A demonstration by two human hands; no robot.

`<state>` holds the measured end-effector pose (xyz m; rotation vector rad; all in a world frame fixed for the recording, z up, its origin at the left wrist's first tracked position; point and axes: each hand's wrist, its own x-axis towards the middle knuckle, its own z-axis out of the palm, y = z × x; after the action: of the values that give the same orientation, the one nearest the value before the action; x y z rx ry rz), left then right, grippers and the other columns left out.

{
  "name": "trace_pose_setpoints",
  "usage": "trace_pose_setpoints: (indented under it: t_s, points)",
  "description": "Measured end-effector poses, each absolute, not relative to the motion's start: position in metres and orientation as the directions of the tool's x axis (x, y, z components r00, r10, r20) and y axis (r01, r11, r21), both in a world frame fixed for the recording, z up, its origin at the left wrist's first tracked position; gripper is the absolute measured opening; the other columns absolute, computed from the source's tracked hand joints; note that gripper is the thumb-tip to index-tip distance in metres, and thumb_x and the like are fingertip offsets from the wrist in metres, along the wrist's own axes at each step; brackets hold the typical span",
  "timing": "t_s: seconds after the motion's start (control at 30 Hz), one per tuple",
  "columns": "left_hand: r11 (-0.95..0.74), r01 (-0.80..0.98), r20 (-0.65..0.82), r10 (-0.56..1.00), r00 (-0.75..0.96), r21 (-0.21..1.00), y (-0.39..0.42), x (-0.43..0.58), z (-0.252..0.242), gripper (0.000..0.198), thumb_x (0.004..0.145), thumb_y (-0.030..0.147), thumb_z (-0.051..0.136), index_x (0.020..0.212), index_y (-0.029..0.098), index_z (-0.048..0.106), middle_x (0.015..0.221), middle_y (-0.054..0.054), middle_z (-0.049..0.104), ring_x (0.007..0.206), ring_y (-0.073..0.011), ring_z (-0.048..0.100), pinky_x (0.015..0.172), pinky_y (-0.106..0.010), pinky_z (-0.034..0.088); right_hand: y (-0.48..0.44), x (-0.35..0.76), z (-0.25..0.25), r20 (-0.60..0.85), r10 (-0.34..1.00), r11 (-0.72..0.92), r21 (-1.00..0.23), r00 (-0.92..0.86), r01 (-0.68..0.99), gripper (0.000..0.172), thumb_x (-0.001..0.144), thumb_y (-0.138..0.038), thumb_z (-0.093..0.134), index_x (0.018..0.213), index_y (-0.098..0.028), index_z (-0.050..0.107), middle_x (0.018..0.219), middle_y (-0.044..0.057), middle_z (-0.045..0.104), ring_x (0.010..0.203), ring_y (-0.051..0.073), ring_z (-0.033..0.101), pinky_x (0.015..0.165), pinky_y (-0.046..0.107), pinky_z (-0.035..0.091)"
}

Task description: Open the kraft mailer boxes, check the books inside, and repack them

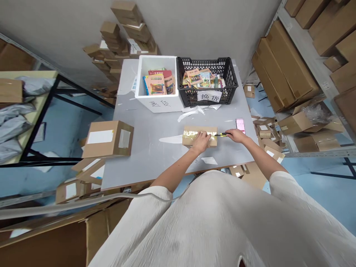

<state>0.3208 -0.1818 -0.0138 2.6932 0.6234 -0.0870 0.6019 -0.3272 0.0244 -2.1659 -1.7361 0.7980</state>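
A small cardboard box (187,138) with shiny clear tape (191,133) along its top lies on the grey table (144,148). My left hand (201,141) rests on the top of this box, with its fingers bent against the tape; nothing shows in its grasp. At the box's right end, my right hand (235,135) is closed around a yellow and black utility knife (221,134). The knife points left, and its tip meets the taped edge of the box. Whether the blade has gone into the tape cannot be seen.
Behind the box stand a white foam bin (160,103) and a black plastic crate (207,97), both holding books. A phone (240,126) lies beside my right hand. A larger carton (108,139) sits on the left. Paper scraps (209,160) are scattered about. A cable (111,196) crosses in front.
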Motion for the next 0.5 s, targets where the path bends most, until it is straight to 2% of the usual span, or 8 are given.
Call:
trace_pose_setpoints:
  t_s: [0.1,0.27,0.37,0.5]
  points:
    - [-0.831,0.44,-0.148,0.415,0.898,0.342,-0.183,0.321,-0.011,0.067,0.087,0.024,0.086,0.149,0.029,0.062,0.143,-0.014,0.061,0.132,-0.0372,0.068,0.14,-0.06,0.025,-0.317,0.6,0.02,-0.26,0.959,-0.234,-0.504,0.112,0.831,0.035,0.106,-0.051,0.066,0.126,-0.029,0.086,0.116,0.011,0.086,0.108,0.036,0.077,0.098,0.046,0.056]
    - [-0.846,0.429,-0.146,0.403,0.903,0.318,-0.183,0.319,-0.009,0.066,0.089,0.025,0.085,0.15,0.027,0.061,0.144,-0.014,0.061,0.131,-0.0363,0.068,0.141,-0.059,0.026,-0.311,0.602,0.016,-0.274,0.956,-0.241,-0.542,0.103,0.805,0.032,0.103,-0.052,0.07,0.12,-0.03,0.086,0.109,0.009,0.085,0.101,0.034,0.075,0.095,0.044,0.056]
    - [-0.851,0.427,-0.149,0.4,0.904,0.307,-0.182,0.319,-0.009,0.065,0.09,0.028,0.084,0.151,0.028,0.06,0.145,-0.014,0.061,0.132,-0.0361,0.068,0.14,-0.059,0.027,-0.313,0.604,0.019,-0.365,0.928,-0.289,-0.576,0.075,0.764,0.03,0.102,-0.049,0.067,0.114,-0.028,0.085,0.094,0.006,0.083,0.086,0.028,0.072,0.085,0.039,0.055]
    - [-0.847,0.426,-0.141,0.402,0.905,0.319,-0.181,0.318,-0.011,0.066,0.089,0.03,0.087,0.149,0.029,0.061,0.143,-0.013,0.062,0.134,-0.0358,0.067,0.14,-0.059,0.028,-0.323,0.6,0.029,-0.526,0.85,-0.404,-0.63,0.019,0.663,0.03,0.103,-0.048,0.063,0.097,-0.023,0.078,0.078,0.002,0.073,0.065,0.018,0.058,0.067,0.03,0.048]
